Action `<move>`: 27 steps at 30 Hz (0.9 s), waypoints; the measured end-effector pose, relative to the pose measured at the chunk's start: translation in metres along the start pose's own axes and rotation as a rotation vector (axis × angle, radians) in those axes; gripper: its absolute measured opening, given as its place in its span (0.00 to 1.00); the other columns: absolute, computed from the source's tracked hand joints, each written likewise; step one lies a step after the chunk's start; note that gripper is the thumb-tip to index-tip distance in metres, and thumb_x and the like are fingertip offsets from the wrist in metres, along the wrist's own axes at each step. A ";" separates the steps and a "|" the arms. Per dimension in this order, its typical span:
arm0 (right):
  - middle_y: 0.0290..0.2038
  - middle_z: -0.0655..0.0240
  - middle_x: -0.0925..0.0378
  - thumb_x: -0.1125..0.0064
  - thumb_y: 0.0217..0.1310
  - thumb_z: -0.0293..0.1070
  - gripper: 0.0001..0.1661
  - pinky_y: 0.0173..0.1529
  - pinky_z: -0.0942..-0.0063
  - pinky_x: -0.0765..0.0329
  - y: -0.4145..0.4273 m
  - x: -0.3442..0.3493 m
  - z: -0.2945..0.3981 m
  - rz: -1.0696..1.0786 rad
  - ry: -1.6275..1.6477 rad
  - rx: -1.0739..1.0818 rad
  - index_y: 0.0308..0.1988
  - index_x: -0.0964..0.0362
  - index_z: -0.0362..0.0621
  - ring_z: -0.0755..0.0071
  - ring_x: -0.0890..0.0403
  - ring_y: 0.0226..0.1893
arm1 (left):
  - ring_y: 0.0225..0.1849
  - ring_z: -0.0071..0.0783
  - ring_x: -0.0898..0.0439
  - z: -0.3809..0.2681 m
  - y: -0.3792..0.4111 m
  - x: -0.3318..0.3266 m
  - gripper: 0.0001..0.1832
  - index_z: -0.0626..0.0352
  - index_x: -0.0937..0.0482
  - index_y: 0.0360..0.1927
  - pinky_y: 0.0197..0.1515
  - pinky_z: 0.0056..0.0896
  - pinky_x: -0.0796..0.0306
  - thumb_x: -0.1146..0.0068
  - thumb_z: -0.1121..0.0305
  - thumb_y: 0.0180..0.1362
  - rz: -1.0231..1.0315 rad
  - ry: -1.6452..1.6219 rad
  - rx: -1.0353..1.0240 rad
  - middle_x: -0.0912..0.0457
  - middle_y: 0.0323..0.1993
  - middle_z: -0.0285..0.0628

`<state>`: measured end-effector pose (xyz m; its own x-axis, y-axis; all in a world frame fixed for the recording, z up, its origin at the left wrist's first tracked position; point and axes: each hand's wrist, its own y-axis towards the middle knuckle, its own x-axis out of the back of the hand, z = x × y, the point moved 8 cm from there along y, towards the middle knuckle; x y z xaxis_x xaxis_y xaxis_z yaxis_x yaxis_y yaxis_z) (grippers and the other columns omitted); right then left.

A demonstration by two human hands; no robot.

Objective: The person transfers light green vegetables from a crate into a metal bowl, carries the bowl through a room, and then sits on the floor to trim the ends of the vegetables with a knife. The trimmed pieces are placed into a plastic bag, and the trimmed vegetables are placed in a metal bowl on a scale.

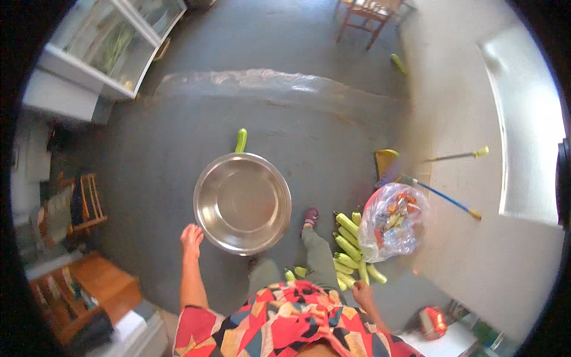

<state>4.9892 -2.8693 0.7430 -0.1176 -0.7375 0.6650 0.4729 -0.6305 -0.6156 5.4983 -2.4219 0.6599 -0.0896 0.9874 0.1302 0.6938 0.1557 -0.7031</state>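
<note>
A large round stainless steel basin (246,203) stands in front of me on the grey floor, with nothing in it. At its lower left rim is my left hand (192,236), fingers curled; whether it grips the rim cannot be told. My right hand (362,292) is down at the right, by the lower end of a pile of pale green zucchini (348,246); its fingers are partly hidden and I cannot tell if they hold one. One green zucchini (241,140) lies just beyond the basin. Near my legs lie a few more zucchini (290,275), partly hidden by my shirt.
A bin lined with a clear plastic bag (412,241) holds rubbish right of the pile. Behind it are a yellow-edged dustpan (386,154) and a blue-handled broom (446,198) near the wall. Another zucchini (398,64) and a wooden chair (365,20) are farther off. A glass-fronted cabinet (98,76) stands upper left.
</note>
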 end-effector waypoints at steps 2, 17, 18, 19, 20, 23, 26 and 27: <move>0.26 0.51 0.24 0.46 0.47 0.34 0.12 0.35 0.63 0.26 0.046 0.049 0.011 -0.069 -0.001 0.063 0.31 0.27 0.37 0.52 0.21 0.28 | 0.43 0.34 0.25 -0.001 -0.004 -0.029 0.20 0.59 0.34 0.51 0.40 0.32 0.29 0.46 0.65 0.55 -0.031 0.016 0.042 0.27 0.43 0.41; 0.29 0.53 0.22 0.44 0.50 0.35 0.13 0.37 0.68 0.25 0.299 0.166 0.222 0.258 -0.175 0.319 0.35 0.27 0.37 0.57 0.20 0.31 | 0.38 0.27 0.23 -0.059 0.042 -0.200 0.19 0.61 0.30 0.48 0.33 0.26 0.27 0.44 0.66 0.53 -0.165 -0.040 0.043 0.24 0.41 0.39; 0.30 0.54 0.22 0.44 0.51 0.33 0.13 0.37 0.70 0.24 0.324 0.161 0.227 0.321 -0.318 0.378 0.36 0.28 0.35 0.60 0.19 0.31 | 0.38 0.26 0.23 -0.066 0.058 -0.223 0.20 0.61 0.30 0.48 0.33 0.26 0.27 0.43 0.66 0.53 -0.149 -0.021 0.047 0.24 0.40 0.39; 0.30 0.55 0.22 0.44 0.51 0.31 0.13 0.37 0.71 0.24 0.344 0.159 0.239 0.331 -0.247 0.363 0.37 0.29 0.35 0.61 0.19 0.31 | 0.37 0.26 0.23 -0.074 0.078 -0.243 0.20 0.62 0.29 0.48 0.33 0.25 0.27 0.43 0.66 0.53 -0.140 -0.003 0.045 0.24 0.40 0.39; 0.30 0.56 0.22 0.44 0.52 0.30 0.12 0.37 0.72 0.24 0.367 0.159 0.250 0.335 -0.177 0.346 0.37 0.29 0.34 0.63 0.19 0.31 | 0.37 0.27 0.22 -0.080 0.103 -0.268 0.20 0.61 0.29 0.48 0.33 0.26 0.27 0.43 0.66 0.52 -0.132 0.033 0.039 0.23 0.40 0.39; 0.30 0.61 0.23 0.48 0.55 0.25 0.09 0.33 0.76 0.25 0.426 0.147 0.309 0.379 -0.087 0.386 0.38 0.30 0.36 0.71 0.20 0.28 | 0.39 0.30 0.22 -0.083 0.170 -0.344 0.21 0.62 0.28 0.48 0.36 0.29 0.27 0.41 0.65 0.51 -0.098 0.128 0.008 0.23 0.41 0.42; 0.27 0.64 0.25 0.49 0.56 0.25 0.08 0.32 0.77 0.25 0.496 0.111 0.324 0.440 -0.049 0.351 0.39 0.32 0.37 0.73 0.22 0.26 | 0.41 0.28 0.23 -0.055 0.242 -0.403 0.24 0.64 0.28 0.47 0.41 0.29 0.28 0.38 0.63 0.48 -0.045 0.227 0.075 0.22 0.42 0.44; 0.27 0.65 0.25 0.50 0.57 0.25 0.07 0.32 0.78 0.26 0.513 0.104 0.336 0.452 -0.054 0.363 0.39 0.32 0.37 0.74 0.22 0.26 | 0.42 0.28 0.22 -0.040 0.266 -0.413 0.25 0.65 0.28 0.47 0.42 0.28 0.29 0.38 0.61 0.47 -0.044 0.275 0.056 0.22 0.42 0.45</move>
<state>5.5126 -3.1879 0.6383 0.2060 -0.8945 0.3968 0.7358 -0.1257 -0.6654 5.7482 -2.7896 0.4471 0.0838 0.9361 0.3415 0.6527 0.2074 -0.7287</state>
